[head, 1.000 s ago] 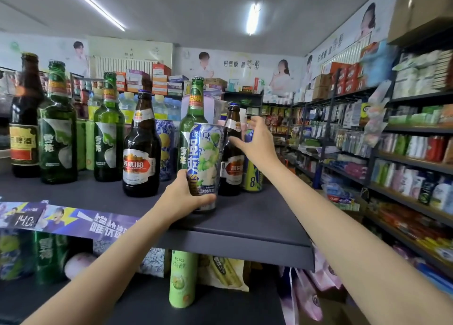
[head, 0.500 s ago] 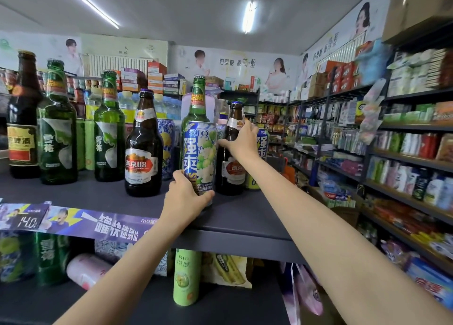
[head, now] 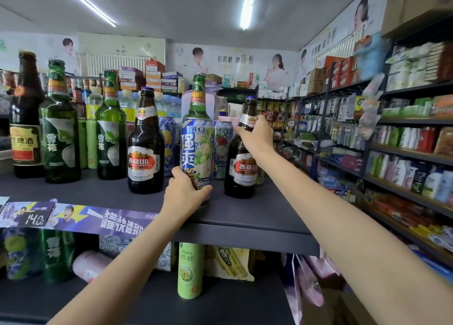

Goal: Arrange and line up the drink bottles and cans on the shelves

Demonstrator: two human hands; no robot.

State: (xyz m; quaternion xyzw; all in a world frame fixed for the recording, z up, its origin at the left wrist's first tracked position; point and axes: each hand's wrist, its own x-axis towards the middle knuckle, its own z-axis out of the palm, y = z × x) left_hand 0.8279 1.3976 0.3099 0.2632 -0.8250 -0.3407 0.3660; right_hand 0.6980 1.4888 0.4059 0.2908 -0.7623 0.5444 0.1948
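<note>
Cans and bottles stand on the dark shelf [head: 245, 212], and both my hands are on them. Left hand [head: 186, 192] wraps the foot of the tall blue can [head: 197, 150], fingers curled round its base, thumb on its left side. A second ago this can leaned toward me and hid the brown bottle next to it; now it stands upright, directly in front of the green bottle [head: 197, 97], whose neck rises above its rim. Right hand [head: 256, 133] grips the neck and shoulder of the brown bottle [head: 242, 163], which stands just right of the blue can with a small gap between them. Earlier my fingers reached past that bottle toward a can behind it; now they close on the bottle itself, and its red label faces me in full. Behind the gap, a second can [head: 221, 148] with a fruit print shows between blue can and brown bottle. Left of the blue can stands another brown bottle [head: 145, 150] with the same red label, apart from it. Farther left, two green bottles [head: 60, 133] and a dark one line the shelf's back. Under the shelf, below the blue can, a pale green can [head: 190, 270] stands upright.
</note>
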